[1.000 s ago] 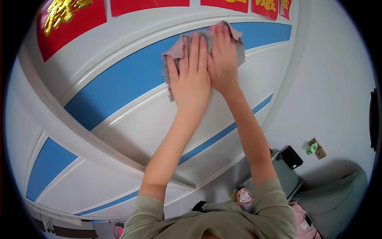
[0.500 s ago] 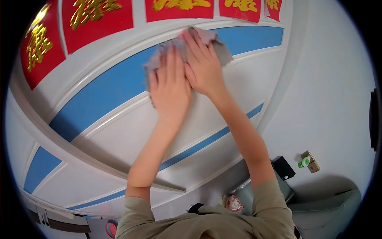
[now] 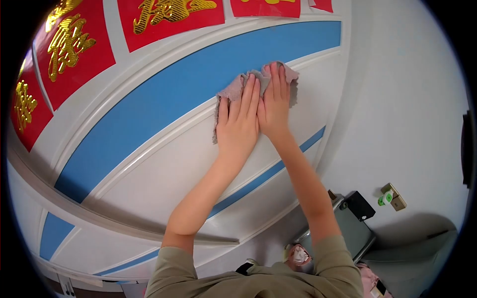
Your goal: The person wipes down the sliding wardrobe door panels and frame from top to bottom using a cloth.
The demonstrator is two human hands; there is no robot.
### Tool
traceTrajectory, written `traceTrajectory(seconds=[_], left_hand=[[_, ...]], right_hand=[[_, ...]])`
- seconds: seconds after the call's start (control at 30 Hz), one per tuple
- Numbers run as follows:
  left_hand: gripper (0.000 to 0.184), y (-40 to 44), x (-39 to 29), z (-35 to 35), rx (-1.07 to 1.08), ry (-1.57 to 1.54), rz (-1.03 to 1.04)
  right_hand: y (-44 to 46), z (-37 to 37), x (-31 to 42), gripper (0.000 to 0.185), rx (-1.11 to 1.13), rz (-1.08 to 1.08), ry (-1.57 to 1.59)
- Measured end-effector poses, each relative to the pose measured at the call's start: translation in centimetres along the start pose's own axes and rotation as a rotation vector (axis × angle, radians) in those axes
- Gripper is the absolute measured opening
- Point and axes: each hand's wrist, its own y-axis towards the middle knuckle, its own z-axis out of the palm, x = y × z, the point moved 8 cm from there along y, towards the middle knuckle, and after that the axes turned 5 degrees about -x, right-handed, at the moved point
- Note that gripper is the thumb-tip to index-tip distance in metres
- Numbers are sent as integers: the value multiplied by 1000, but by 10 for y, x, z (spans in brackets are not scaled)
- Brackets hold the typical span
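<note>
A greyish-pink cleaning cloth (image 3: 231,92) is pressed against a white wardrobe-like panel (image 3: 164,166), across the moulding below its wide blue band (image 3: 174,87). My left hand (image 3: 239,124) holds the cloth's left part to the surface, fingers stretched out over it. Close beside it, my right hand (image 3: 276,110) keeps the right part in place with its fingers extended upward. The two hands touch or nearly touch. Ragged cloth edges stick out around the fingertips and on both outer sides; the middle is hidden under my hands.
Red papers with gold characters (image 3: 171,20) hang above the blue band. A raised frame edge (image 3: 119,218) crosses the lower left. At lower right are a grey chair (image 3: 353,231), a small black box (image 3: 359,205), a wall socket (image 3: 395,197) and a pink container (image 3: 298,256).
Both hands and the cloth have slid down the panel, from across the blue band to the moulding beneath it. The head view has shifted too.
</note>
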Motion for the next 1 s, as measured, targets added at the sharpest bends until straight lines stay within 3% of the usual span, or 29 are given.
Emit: traceTrajectory(seconds=[0.3, 0.47, 0.73, 1.0], left_hand=[[40, 1, -11, 3, -51, -136, -2], [37, 1, -4, -1, -2, -185, -15], [41, 46, 4, -11, -24, 135, -102], [48, 36, -51, 49, 38, 202, -105]], right_hand=[[-6, -7, -6, 54, -20, -6, -40], [4, -4, 3, 51, 47, -12, 127], [81, -12, 19, 52, 85, -388, 177], [40, -21, -70, 58, 106, -205, 93]])
